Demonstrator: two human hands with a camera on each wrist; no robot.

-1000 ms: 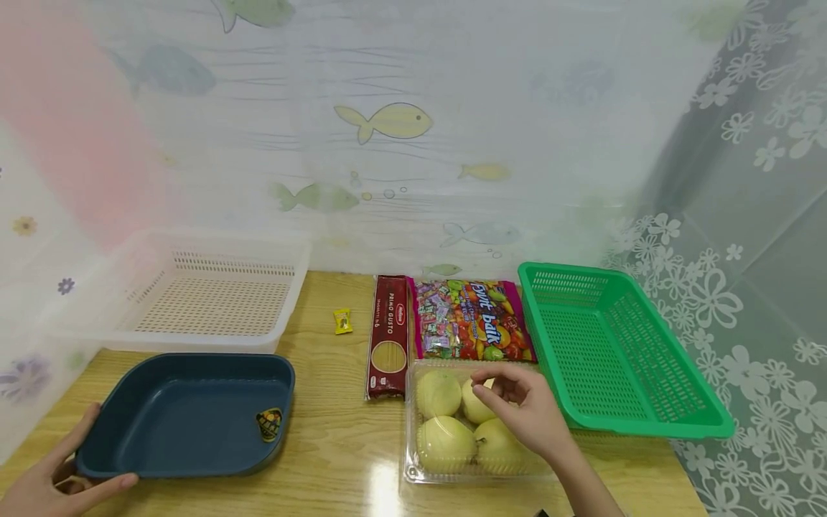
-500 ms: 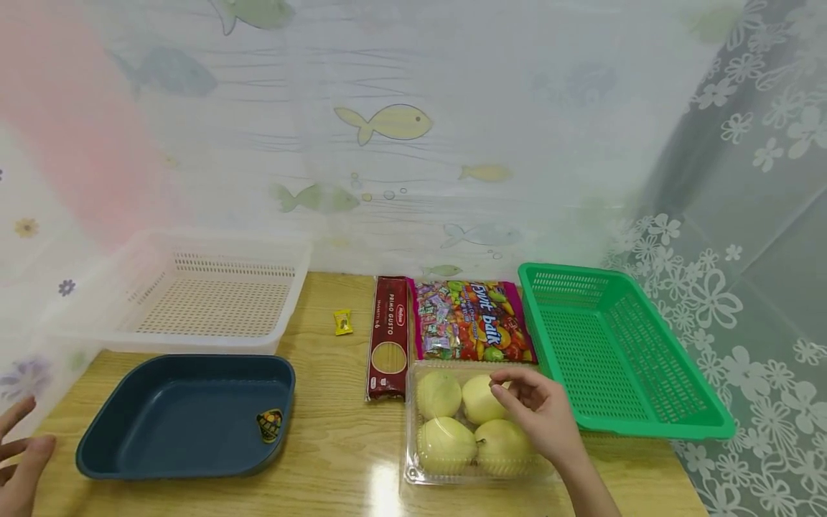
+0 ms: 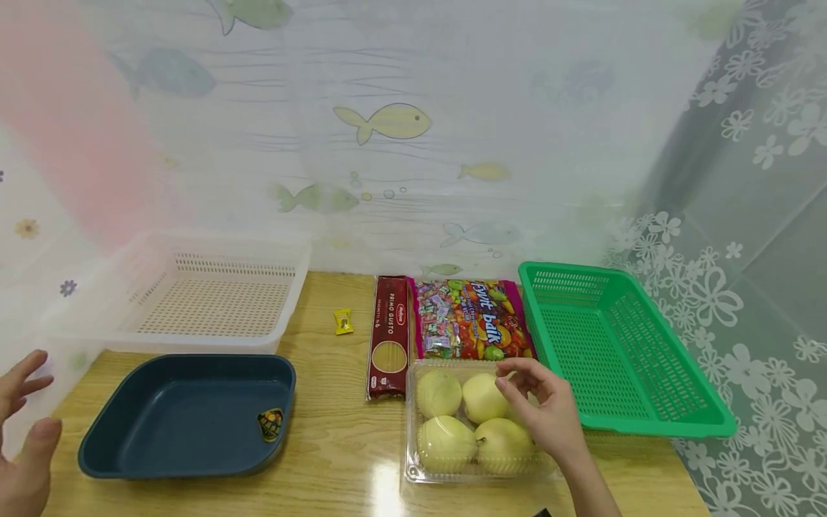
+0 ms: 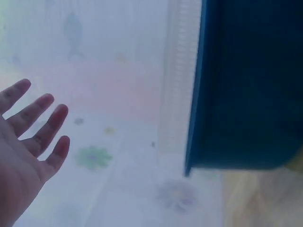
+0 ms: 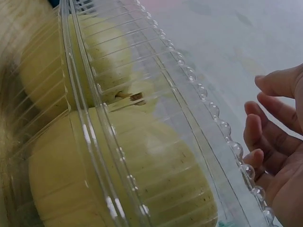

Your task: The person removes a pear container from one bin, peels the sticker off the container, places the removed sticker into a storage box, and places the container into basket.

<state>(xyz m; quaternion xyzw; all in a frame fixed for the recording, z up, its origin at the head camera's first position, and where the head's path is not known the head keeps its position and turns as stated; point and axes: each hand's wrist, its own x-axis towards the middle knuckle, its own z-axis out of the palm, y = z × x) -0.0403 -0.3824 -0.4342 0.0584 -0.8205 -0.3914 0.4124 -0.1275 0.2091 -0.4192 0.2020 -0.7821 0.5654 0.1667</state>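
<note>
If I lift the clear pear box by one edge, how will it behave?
The clear plastic box looks thin and ribbed, so it may flex. Four pears probably make it heavy. The right hand hovers at its far side.

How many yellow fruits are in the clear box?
4 fruits in the clear box: back left, back right, front left, front right. The right hand covers the box's right side, so one more might hide there.
</note>
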